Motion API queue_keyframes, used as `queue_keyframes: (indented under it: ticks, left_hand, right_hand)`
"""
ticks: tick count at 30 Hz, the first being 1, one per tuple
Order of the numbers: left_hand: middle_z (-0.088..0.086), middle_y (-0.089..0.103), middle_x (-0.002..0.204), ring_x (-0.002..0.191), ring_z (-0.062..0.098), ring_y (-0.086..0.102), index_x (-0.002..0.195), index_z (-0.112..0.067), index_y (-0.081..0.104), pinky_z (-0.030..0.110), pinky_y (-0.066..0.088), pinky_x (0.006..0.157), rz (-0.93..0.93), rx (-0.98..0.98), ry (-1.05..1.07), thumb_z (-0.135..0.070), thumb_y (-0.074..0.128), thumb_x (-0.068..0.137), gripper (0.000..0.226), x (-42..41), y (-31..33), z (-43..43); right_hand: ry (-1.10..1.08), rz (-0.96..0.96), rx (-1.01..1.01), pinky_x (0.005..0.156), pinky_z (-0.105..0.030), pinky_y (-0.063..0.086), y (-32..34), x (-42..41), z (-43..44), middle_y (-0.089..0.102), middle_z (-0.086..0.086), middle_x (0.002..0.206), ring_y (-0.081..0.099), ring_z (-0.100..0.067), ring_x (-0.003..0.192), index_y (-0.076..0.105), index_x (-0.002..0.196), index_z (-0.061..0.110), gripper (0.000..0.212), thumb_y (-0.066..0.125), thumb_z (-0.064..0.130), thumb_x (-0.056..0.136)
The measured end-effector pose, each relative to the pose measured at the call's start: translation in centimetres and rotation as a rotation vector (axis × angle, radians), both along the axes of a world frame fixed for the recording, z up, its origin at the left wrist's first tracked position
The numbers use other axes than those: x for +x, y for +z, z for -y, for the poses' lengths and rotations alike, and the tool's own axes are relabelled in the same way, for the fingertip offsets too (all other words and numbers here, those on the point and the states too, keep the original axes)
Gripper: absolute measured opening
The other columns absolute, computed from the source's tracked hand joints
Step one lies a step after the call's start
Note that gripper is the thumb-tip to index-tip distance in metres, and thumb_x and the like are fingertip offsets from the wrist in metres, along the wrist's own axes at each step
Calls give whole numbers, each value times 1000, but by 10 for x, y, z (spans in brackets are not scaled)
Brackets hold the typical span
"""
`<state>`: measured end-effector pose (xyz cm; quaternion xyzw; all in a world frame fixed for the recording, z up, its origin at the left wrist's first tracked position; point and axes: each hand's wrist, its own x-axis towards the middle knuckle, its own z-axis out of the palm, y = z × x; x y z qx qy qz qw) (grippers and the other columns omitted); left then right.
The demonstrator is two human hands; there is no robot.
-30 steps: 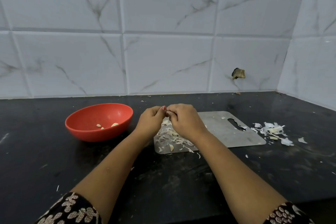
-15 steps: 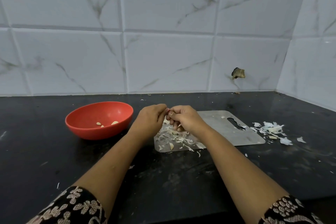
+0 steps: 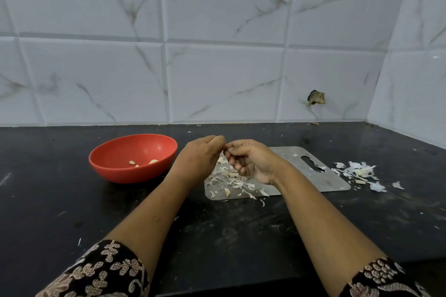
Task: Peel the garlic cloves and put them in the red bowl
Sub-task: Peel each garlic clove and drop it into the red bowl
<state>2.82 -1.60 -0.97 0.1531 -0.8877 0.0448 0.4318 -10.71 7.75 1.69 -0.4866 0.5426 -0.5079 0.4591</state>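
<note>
a few peeled cloves [image 3: 153, 161] lie in the red bowl [image 3: 113, 172]. my left hand [image 3: 200, 155] and right hand [image 3: 252, 163] meet fingertip to fingertip over the skin-strewn board [image 3: 334, 182], pinching a clove i can't quite see. i judge more peeling remains.

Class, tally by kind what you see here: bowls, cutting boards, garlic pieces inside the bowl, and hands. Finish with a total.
Red bowl: 1
Metal cutting board: 1
Garlic pieces in the bowl: 3
Hands, left hand and right hand: 2
Total: 7
</note>
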Motion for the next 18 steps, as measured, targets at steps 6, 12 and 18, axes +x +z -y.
queue_keyframes:
  ticks: [6, 12, 18]
  left_hand:
    - [-5, 50, 61, 54, 17, 47, 74, -9, 53, 31, 36, 51, -175, 169, 36, -31, 37, 94, 33, -3, -7, 4]
    - [-7, 40, 52, 49, 9, 37, 66, -13, 47, 23, 28, 49, -259, 364, 47, -18, 50, 99, 34, -11, -11, 0]
    - [-7, 43, 53, 50, 8, 38, 69, -12, 54, 25, 30, 51, -245, 482, 11, -17, 49, 99, 31, -14, -14, 1]
  right_hand:
    - [-190, -240, -165, 48, -19, 48, -4, 11, 6, 64, -1, 73, 56, -7, 51, 70, 90, 13, 19, 55, 19, 99]
    - [-298, -279, -216, 46, -21, 48, -7, 7, 8, 70, -6, 77, 59, -8, 49, 71, 98, 4, 13, 62, 13, 95]
    - [-389, -551, -299, 49, -24, 52, -11, 9, 12, 69, -10, 70, 59, -4, 45, 69, 85, 0, 17, 61, 13, 93]
